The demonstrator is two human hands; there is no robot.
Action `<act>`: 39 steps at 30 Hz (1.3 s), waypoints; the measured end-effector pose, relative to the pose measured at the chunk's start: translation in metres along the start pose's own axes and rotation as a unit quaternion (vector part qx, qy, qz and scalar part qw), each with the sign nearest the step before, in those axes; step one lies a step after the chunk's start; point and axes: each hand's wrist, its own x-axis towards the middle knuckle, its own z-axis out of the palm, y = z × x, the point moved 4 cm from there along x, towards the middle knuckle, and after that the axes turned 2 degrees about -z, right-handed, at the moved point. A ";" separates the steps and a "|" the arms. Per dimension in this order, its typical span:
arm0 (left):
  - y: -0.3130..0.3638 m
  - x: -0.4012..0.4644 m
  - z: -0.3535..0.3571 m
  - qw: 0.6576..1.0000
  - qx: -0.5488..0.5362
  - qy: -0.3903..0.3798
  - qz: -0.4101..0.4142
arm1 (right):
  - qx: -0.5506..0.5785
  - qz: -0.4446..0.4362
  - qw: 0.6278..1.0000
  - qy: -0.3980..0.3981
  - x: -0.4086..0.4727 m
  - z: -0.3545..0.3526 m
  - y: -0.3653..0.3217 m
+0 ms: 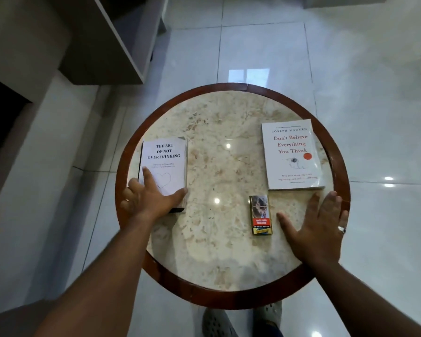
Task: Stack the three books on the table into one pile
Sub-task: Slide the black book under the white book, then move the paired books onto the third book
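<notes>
- left hand (147, 195) spread open, fingers on "Overthinking" book (165, 164), gripping nothing
- right hand (319, 227) open flat on table (229, 263), near "Don't Believe" book (292, 154)
- small pack (260, 214) between hands

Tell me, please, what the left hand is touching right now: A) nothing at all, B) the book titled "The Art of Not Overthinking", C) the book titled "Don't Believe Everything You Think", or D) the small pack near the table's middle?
B: the left hand lies spread on the left book, fingers on its cover and thumb at its near right corner.
</notes>
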 end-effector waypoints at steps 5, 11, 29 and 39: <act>0.005 -0.003 0.010 0.999 -0.024 0.036 -0.014 | -0.002 -0.001 1.000 0.004 0.000 -0.001 0.000; -0.005 -0.016 0.018 0.996 -0.026 0.084 -0.019 | -0.002 0.000 1.000 0.003 0.000 -0.004 -0.003; 0.107 -0.040 0.021 0.987 -0.041 0.075 0.138 | -0.009 0.006 1.000 -0.010 0.000 -0.002 -0.002; 0.309 -0.101 0.086 0.972 -0.003 -0.106 0.209 | -0.027 -0.014 1.000 -0.007 0.001 0.000 -0.003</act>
